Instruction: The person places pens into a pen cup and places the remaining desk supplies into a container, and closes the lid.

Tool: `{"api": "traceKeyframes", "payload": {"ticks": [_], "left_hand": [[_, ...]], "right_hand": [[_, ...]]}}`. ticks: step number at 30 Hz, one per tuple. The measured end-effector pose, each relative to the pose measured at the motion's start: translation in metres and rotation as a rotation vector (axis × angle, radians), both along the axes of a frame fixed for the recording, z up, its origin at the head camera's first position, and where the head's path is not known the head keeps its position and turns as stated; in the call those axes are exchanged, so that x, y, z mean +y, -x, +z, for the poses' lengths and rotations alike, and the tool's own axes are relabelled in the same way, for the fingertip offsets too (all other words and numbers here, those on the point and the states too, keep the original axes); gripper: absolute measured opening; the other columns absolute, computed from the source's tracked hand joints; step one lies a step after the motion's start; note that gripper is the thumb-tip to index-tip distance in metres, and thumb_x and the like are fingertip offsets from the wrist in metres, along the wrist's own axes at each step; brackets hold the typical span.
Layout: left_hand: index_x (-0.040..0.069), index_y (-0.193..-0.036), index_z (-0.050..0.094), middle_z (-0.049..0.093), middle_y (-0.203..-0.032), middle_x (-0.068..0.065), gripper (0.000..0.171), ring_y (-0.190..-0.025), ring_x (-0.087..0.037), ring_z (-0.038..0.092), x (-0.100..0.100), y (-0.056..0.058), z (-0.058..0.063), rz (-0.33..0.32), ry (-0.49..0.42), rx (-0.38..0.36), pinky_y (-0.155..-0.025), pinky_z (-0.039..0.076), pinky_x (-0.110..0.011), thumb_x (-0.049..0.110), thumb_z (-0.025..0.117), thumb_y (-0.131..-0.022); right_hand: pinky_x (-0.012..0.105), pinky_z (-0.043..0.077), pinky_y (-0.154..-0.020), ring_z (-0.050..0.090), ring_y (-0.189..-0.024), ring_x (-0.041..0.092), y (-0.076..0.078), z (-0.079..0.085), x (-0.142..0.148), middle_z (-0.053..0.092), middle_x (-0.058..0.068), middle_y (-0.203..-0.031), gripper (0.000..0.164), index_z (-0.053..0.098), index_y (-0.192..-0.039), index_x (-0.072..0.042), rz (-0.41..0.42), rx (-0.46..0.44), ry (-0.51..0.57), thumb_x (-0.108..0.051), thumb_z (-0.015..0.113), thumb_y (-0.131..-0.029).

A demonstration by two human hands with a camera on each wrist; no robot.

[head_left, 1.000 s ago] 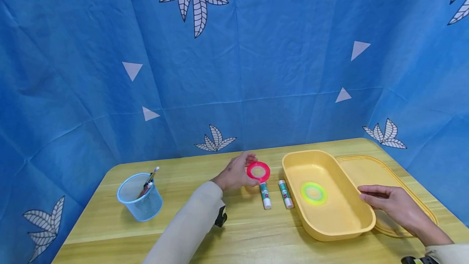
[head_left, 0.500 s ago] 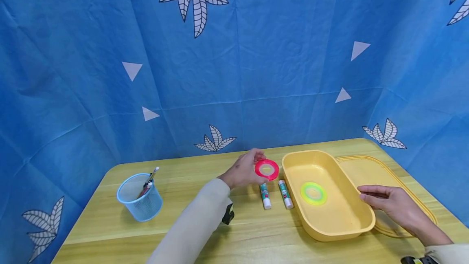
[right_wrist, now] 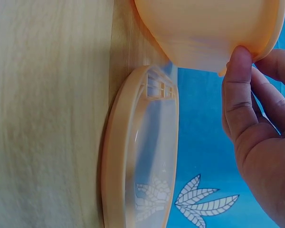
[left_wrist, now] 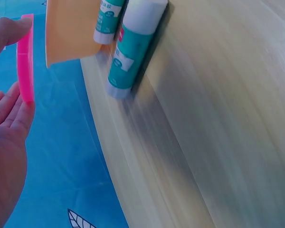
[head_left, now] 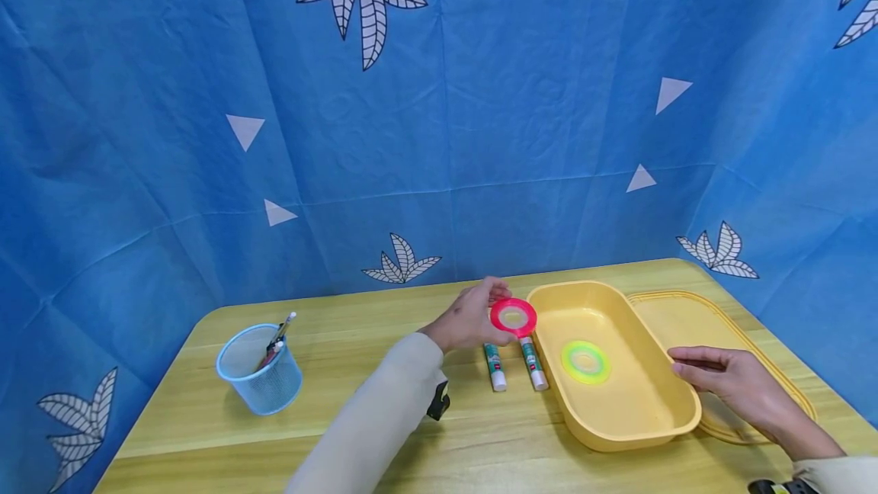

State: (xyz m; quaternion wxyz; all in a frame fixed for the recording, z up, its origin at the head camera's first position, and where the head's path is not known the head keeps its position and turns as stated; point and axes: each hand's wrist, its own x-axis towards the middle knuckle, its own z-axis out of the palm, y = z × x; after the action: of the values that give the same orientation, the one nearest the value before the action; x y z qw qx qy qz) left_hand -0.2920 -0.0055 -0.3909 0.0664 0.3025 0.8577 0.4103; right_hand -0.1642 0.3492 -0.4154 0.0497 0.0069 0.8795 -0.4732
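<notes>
My left hand [head_left: 468, 317] holds a pink roll of tape [head_left: 530, 322] between thumb and fingers, raised over the far ends of two glue sticks. In the left wrist view this pink tape roll [left_wrist: 25, 66] shows edge-on. The left glue stick [head_left: 495, 368] and the right glue stick [head_left: 534, 367] lie on the table beside a yellow plastic box [head_left: 631, 402]. Inside the box lies a yellow-green roll of tape [head_left: 600, 364]. With thumb and fingers, my right hand [head_left: 744, 387] pinches the box's right rim; in the right wrist view the thumb [right_wrist: 240, 80] presses the box wall.
The box's yellow-rimmed lid [head_left: 675, 309] lies on the table to its right, partly under my right hand. At the left stands a light-blue mesh pen cup [head_left: 270, 383] with a few pencils. A blue cloth [head_left: 446, 113] hangs behind the wooden table [head_left: 343, 433].
My left hand has moved right with the pink roll of tape, from over the left glue stick towards the box's left rim. My right hand has stayed at the box's rim.
</notes>
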Motion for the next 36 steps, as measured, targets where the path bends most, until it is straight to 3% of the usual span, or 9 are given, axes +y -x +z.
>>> {"api": "traceKeyframes", "payload": {"ticks": [15,28,36], "left_hand": [[0.012,-0.13,0.041,0.054,-0.122,0.004,0.075,-0.112,-0.012,0.05,0.02,-0.004,0.002,-0.017,0.023,-0.023,-0.09,0.044,-0.02,0.02,0.084,-0.069],[0.007,-0.132,0.04,0.054,-0.125,-0.001,0.076,-0.113,-0.012,0.05,0.037,-0.007,0.001,-0.08,-0.012,-0.01,-0.093,0.042,-0.019,0.021,0.083,-0.071],[0.009,-0.129,0.041,0.055,-0.125,-0.002,0.074,-0.112,-0.008,0.05,0.047,-0.008,-0.004,-0.099,-0.037,-0.02,-0.093,0.042,-0.02,0.021,0.083,-0.07]], "right_hand": [[0.026,0.052,-0.073,0.061,-0.088,0.0,0.0,0.0,0.001,0.058,0.024,-0.119,0.054,0.049,-0.128,0.01,0.002,-0.016,0.016,-0.03,0.057,-0.093],[0.026,0.053,-0.073,0.061,-0.087,0.0,0.0,0.0,0.0,0.058,0.024,-0.118,0.053,0.05,-0.127,0.01,-0.006,-0.001,0.015,-0.029,0.059,-0.093],[0.026,0.053,-0.073,0.061,-0.087,0.0,0.0,0.0,-0.001,0.059,0.023,-0.117,0.053,0.05,-0.127,0.01,-0.015,0.002,0.014,-0.03,0.06,-0.092]]}}
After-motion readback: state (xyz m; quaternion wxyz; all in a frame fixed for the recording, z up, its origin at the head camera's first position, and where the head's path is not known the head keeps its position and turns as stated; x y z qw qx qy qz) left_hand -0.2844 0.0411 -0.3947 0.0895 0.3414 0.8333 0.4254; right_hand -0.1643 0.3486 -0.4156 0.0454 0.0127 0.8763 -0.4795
